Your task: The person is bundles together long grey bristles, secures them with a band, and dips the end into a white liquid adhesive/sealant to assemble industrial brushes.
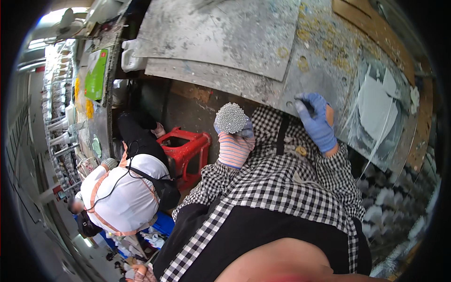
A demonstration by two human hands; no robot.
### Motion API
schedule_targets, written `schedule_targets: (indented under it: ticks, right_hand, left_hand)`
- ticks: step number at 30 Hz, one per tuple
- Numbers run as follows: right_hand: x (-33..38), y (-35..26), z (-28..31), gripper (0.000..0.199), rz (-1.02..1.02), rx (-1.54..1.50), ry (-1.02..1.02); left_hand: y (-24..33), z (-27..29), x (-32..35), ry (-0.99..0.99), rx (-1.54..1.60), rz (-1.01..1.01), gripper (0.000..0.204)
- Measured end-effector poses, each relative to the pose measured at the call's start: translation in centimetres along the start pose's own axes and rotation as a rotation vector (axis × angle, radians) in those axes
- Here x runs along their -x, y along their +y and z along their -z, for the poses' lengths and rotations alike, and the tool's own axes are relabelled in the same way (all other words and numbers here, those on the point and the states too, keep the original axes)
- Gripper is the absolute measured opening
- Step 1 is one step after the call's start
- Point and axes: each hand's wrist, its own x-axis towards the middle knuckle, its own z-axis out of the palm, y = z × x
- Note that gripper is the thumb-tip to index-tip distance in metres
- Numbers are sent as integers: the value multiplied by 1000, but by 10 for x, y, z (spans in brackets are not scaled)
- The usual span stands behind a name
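My left hand, in a pink, white and blue striped glove, is closed around a rounded object covered in small silvery beads. Its beaded face points up, and the glove hides its lower part. My right hand, in a blue glove with a bare patch on the back, is at the near edge of the worktable. Its fingers curl together toward the left beside a small ring-shaped mark; whatever may be between them is too small to make out. A black-and-white checked apron lies beneath both hands.
White material spread on a clear sheet lies on the right of the table. A red plastic stool stands to the left. Beyond it a person in a white top bends at another bench with a green box. A white jug stands between the tables.
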Motion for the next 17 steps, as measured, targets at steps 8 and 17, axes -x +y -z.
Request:
schedule_targets:
  ticks: [8,17]
  right_hand:
    - [7,29,-18,14,153,117,0]
    - [7,30,-20,13,194,145,-27]
  left_hand:
    - [-3,26,-6,74,26,6,30]
    - [2,43,-12,19,-20,16,37]
